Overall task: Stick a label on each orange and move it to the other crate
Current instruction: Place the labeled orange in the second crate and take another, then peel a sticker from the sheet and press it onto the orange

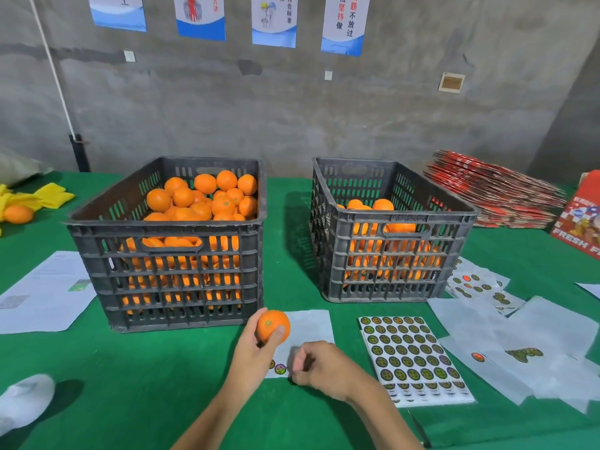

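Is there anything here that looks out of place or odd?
One loose orange lies outside both crates, on the table's far left beside yellow cloth. Used backing sheets lie scattered and overlapping at right. Otherwise nothing stands out.

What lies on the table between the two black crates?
In the head view, only bare green table lies between the left crate and the right crate.
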Tool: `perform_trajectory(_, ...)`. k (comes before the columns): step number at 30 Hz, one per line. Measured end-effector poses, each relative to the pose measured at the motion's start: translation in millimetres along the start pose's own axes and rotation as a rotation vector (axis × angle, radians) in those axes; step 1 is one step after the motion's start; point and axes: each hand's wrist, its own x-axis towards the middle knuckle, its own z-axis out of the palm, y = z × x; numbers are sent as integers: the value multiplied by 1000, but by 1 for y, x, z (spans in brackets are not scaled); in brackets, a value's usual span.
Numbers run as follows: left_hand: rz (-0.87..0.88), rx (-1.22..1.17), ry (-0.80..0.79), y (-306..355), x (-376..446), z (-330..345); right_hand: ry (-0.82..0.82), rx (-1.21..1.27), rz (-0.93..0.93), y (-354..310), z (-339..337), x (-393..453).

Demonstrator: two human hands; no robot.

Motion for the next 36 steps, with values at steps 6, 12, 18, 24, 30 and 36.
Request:
perform_trajectory(6,9,3,-6,-1,1,0,92,227,-73,-5,-6,-9)
perform_trajectory(12,40,-39,-36,7,0,0,424,502,-155,-28,-15,0)
perform_trajectory(18,147,-183,-15,36,-7,6,594,354,-219,-46,-18,5)
perform_trajectory(24,227,-252,35,80,-1,16,689,102,-375,-55,-38,4)
perform_trajectory(30,313,-248,16,122,17,20,664,346,-451,-72,-71,-3)
perform_trajectory(36,271,-290,65,133,29,30,727,678,-439,-86,-87,-11)
